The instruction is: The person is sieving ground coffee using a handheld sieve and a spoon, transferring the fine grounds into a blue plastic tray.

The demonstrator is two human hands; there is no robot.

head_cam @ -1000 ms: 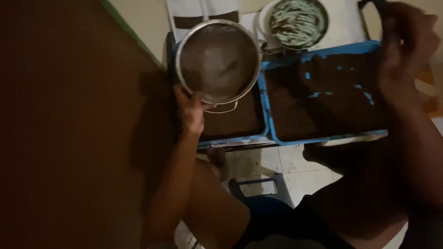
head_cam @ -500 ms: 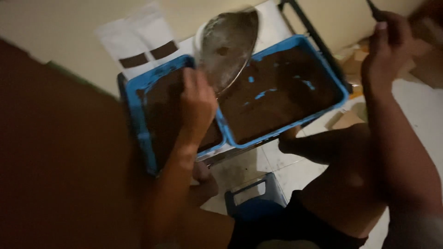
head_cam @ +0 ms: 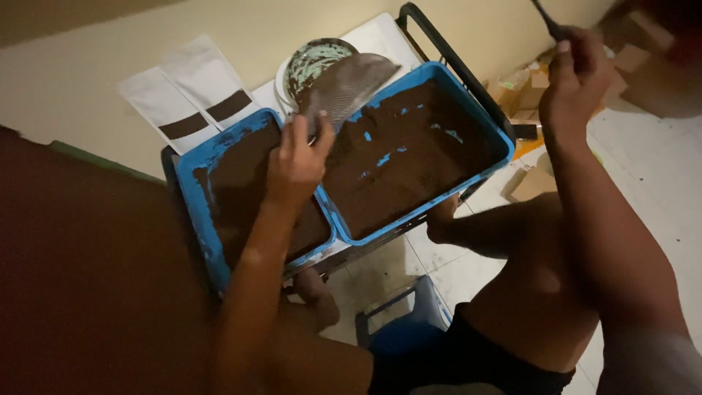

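A round metal sieve (head_cam: 344, 84) is gripped at its rim by the left hand (head_cam: 296, 161), whose fingers are closed around the near edge; the sieve is tilted steeply, its mesh facing up and to the right, and it is held above the meeting edges of two blue trays. The left blue tray (head_cam: 191, 172) and the right blue tray (head_cam: 479, 106) are both filled with a dark brown powder (bare blue patches show through in the right one). The trays are carried side by side on a black-framed cart (head_cam: 439, 44). The right hand (head_cam: 578, 77) is raised near the upper right, well apart from the trays, and its fingers are closed on a thin dark handle (head_cam: 547, 18), whose far end is cut off by the frame. Behind the sieve a round bowl (head_cam: 311, 58) smeared with pale green is seen, and two white pouches (head_cam: 190, 99) with dark bands lie flat beside the left tray. A blue stool (head_cam: 402, 325) stands on the tiled floor (head_cam: 658, 168) below.
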